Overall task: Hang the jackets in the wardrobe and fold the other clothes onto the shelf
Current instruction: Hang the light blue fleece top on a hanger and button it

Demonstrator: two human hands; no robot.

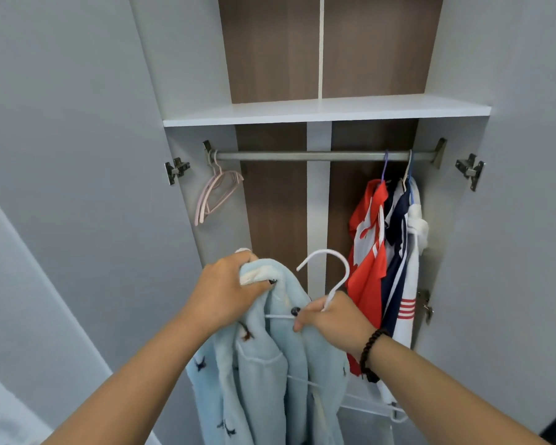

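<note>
**A:** You stand at the open wardrobe, fitting a pale blue jacket (pixel 270 364) onto a white hanger (pixel 329 277). Which grip holds what?

**B:** Your left hand (pixel 228 290) clenches the jacket's collar, bunched at the shoulder. Your right hand (pixel 331 319) grasps the hanger at its neck, with the hook standing up above your knuckles.

**A:** Where is the jacket, then?

**B:** In front of you, low, well below the rail (pixel 302 155), not yet hung. The hanger's arm shows inside the collar, so you are mid-way through the dressing step, by my reading.

**A:** And the next move?

**B:** It calls for seating both shoulders squarely, then lifting the hook to the rail's bare middle, between the pink hangers (pixel 215 194) at the left and the clothes (pixel 385 252) already hung at the right. The shelf (pixel 328 110) above waits for the folded things.
</note>
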